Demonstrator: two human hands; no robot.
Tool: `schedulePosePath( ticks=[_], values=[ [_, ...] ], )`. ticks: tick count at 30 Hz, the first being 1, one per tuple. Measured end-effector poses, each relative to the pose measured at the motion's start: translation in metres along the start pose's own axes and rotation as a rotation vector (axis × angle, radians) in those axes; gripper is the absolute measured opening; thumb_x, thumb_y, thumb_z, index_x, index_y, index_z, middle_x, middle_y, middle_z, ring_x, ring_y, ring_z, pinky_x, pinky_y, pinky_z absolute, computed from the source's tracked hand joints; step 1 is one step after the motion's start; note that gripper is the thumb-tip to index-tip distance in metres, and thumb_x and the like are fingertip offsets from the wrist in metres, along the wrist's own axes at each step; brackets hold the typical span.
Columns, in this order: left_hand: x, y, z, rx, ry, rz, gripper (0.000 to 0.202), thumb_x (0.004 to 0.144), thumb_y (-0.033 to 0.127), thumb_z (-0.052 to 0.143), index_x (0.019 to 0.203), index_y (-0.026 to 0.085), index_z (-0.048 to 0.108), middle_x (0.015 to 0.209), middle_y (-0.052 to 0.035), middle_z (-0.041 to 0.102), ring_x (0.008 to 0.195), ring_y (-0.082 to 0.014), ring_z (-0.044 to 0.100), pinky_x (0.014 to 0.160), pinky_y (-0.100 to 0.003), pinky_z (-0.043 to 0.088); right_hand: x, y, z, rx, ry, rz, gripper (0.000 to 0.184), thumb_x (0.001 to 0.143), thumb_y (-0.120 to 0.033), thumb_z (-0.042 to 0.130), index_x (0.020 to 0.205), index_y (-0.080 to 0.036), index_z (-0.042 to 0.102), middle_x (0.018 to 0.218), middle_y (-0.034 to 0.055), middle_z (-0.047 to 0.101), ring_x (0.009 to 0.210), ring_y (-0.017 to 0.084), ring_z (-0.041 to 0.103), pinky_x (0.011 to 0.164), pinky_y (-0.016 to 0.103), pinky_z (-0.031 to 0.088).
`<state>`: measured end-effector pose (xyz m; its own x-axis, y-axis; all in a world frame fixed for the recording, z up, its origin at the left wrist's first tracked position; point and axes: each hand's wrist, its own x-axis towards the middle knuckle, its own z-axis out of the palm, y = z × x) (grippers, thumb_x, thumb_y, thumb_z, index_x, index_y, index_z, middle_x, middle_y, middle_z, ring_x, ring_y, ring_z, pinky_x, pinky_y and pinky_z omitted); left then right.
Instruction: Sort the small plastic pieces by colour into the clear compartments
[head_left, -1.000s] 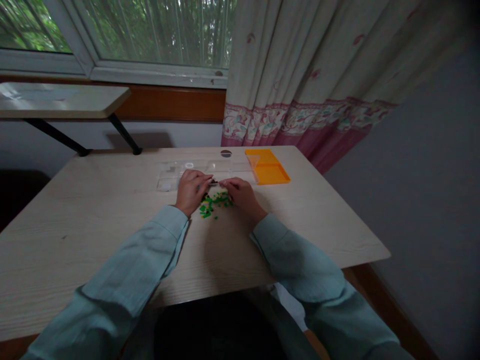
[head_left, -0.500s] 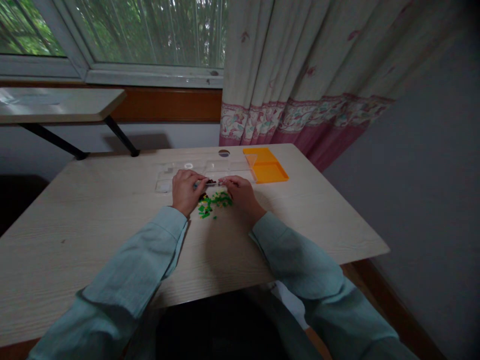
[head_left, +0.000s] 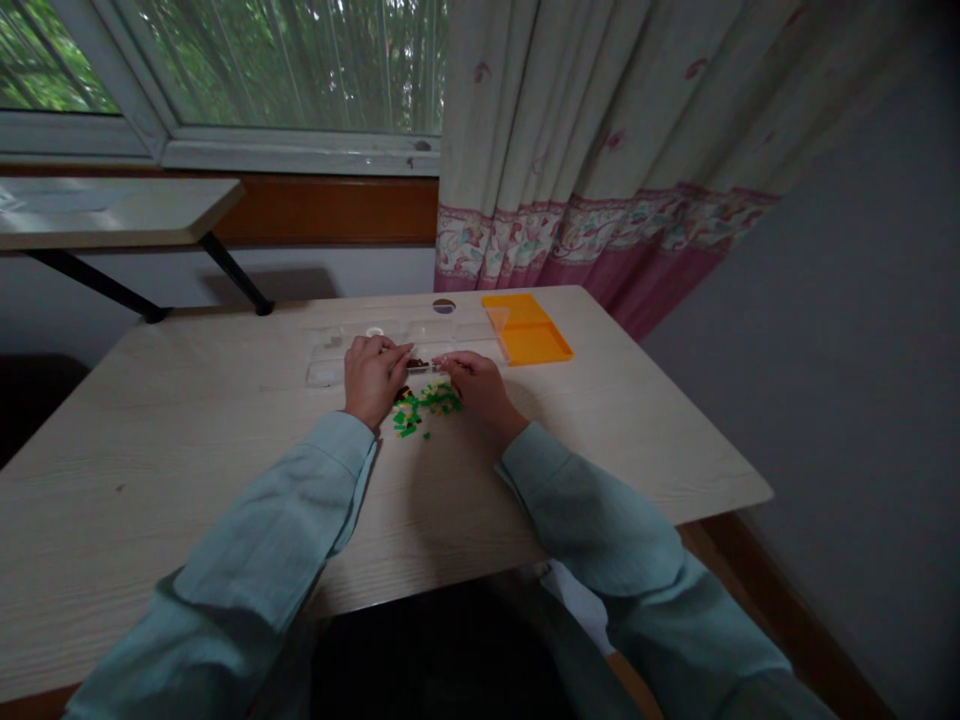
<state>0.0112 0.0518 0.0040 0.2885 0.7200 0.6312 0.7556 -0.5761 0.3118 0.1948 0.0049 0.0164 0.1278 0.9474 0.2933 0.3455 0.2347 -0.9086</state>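
Observation:
A clear plastic compartment box (head_left: 324, 374) lies across the back half of the table, with dark brown pieces (head_left: 418, 364) near its front edge. My left hand (head_left: 370, 382) rests over the box's front, fingers pressed together and pointing right; whatever they hold is hidden. Facing it, my right hand (head_left: 484, 388) has thumb and forefinger closed in a pinch at the box's near edge, on something too small to name. Just in front of the box, between my hands, small green and yellow bricks (head_left: 409, 415) lie in a loose pile, with a few dark ones beside them.
An open orange plastic case (head_left: 536, 342) lies to the right of the clear box. Behind is a round hole (head_left: 444, 306) in the tabletop. A raised shelf (head_left: 127, 215) stands at the back left, and a curtain (head_left: 540, 200) hangs behind the table.
The whole view has shifted slightly. My left fingers have moved a little over the box's front edge; the right hand keeps its pinch, and the brick pile looks the same.

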Motion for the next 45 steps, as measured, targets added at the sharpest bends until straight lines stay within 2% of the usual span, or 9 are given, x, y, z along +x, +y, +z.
schedulePosePath(
  ticks=[6, 11, 14, 17, 24, 28, 38, 41, 45],
  values=[
    [-0.001, 0.001, -0.001, 0.024, -0.064, 0.033, 0.028, 0.092, 0.036, 0.051, 0.113, 0.031, 0.069, 0.099, -0.0088, 0.058, 0.096, -0.0265, 0.044, 0.081, -0.042, 0.036, -0.001, 0.004, 0.003, -0.013, -0.014, -0.038, 0.023, 0.083, -0.033, 0.057, 0.082, -0.018, 0.074, 0.079, 0.0042, 0.070, 0.083, 0.018, 0.063, 0.072, 0.028, 0.047],
    [-0.001, 0.002, -0.002, -0.004, -0.026, 0.006, 0.030, 0.094, 0.034, 0.048, 0.116, 0.030, 0.067, 0.099, -0.0089, 0.057, 0.097, -0.0260, 0.044, 0.084, -0.043, 0.035, 0.000, 0.009, 0.002, -0.051, -0.014, -0.092, 0.022, 0.086, -0.030, 0.055, 0.083, -0.018, 0.074, 0.086, 0.0049, 0.071, 0.083, 0.017, 0.063, 0.075, 0.029, 0.047],
    [-0.001, 0.002, -0.003, -0.060, 0.026, -0.026, 0.032, 0.096, 0.034, 0.043, 0.117, 0.027, 0.067, 0.096, -0.0080, 0.058, 0.095, -0.0241, 0.046, 0.086, -0.041, 0.036, -0.002, 0.008, 0.003, -0.188, -0.038, -0.182, 0.021, 0.088, -0.029, 0.055, 0.088, -0.018, 0.074, 0.087, 0.0055, 0.070, 0.082, 0.016, 0.061, 0.075, 0.029, 0.046],
    [-0.002, 0.001, -0.004, -0.106, 0.056, -0.030, 0.033, 0.097, 0.035, 0.041, 0.116, 0.025, 0.067, 0.092, -0.0071, 0.058, 0.093, -0.0228, 0.047, 0.087, -0.039, 0.037, -0.008, 0.003, 0.010, -0.403, -0.126, -0.297, 0.019, 0.089, -0.028, 0.057, 0.091, -0.018, 0.073, 0.089, 0.0062, 0.067, 0.085, 0.017, 0.058, 0.080, 0.030, 0.044],
    [-0.002, 0.001, -0.004, -0.126, 0.060, 0.005, 0.033, 0.097, 0.038, 0.042, 0.114, 0.028, 0.068, 0.089, -0.0052, 0.058, 0.091, -0.0217, 0.048, 0.085, -0.038, 0.037, -0.020, -0.008, 0.028, -0.725, -0.319, -0.502, 0.020, 0.087, -0.025, 0.060, 0.103, -0.021, 0.072, 0.108, 0.0089, 0.061, 0.101, 0.023, 0.049, 0.091, 0.037, 0.037],
    [-0.003, 0.003, -0.005, -0.147, 0.056, 0.009, 0.033, 0.097, 0.038, 0.041, 0.114, 0.028, 0.068, 0.089, -0.0052, 0.058, 0.091, -0.0214, 0.048, 0.086, -0.038, 0.037, -0.021, -0.011, 0.027, -0.800, -0.330, -0.496, 0.022, 0.088, -0.025, 0.059, 0.106, -0.022, 0.070, 0.110, 0.0084, 0.061, 0.101, 0.024, 0.047, 0.089, 0.037, 0.036],
    [-0.004, 0.004, -0.006, -0.178, 0.031, 0.002, 0.032, 0.096, 0.038, 0.043, 0.114, 0.029, 0.068, 0.091, -0.0060, 0.059, 0.093, -0.0221, 0.048, 0.086, -0.040, 0.037, -0.020, -0.015, 0.025, -0.864, -0.365, -0.500, 0.020, 0.089, -0.022, 0.055, 0.096, -0.023, 0.074, 0.101, 0.0088, 0.062, 0.099, 0.024, 0.046, 0.085, 0.037, 0.035],
    [-0.004, 0.004, -0.005, -0.173, 0.019, 0.013, 0.032, 0.097, 0.038, 0.042, 0.114, 0.028, 0.068, 0.090, -0.0060, 0.058, 0.093, -0.0218, 0.048, 0.087, -0.039, 0.037, -0.019, -0.013, 0.024, -0.813, -0.351, -0.477, 0.019, 0.087, -0.018, 0.057, 0.093, -0.022, 0.074, 0.099, 0.0079, 0.063, 0.098, 0.023, 0.047, 0.086, 0.036, 0.035],
    [-0.004, 0.002, -0.004, -0.187, 0.004, 0.041, 0.033, 0.097, 0.037, 0.041, 0.114, 0.026, 0.067, 0.091, -0.0060, 0.058, 0.093, -0.0213, 0.049, 0.086, -0.038, 0.038, -0.014, -0.005, 0.021, -0.629, -0.280, -0.413, 0.017, 0.088, -0.019, 0.058, 0.091, -0.020, 0.074, 0.097, 0.0067, 0.065, 0.095, 0.020, 0.051, 0.088, 0.034, 0.036]
  ],
)
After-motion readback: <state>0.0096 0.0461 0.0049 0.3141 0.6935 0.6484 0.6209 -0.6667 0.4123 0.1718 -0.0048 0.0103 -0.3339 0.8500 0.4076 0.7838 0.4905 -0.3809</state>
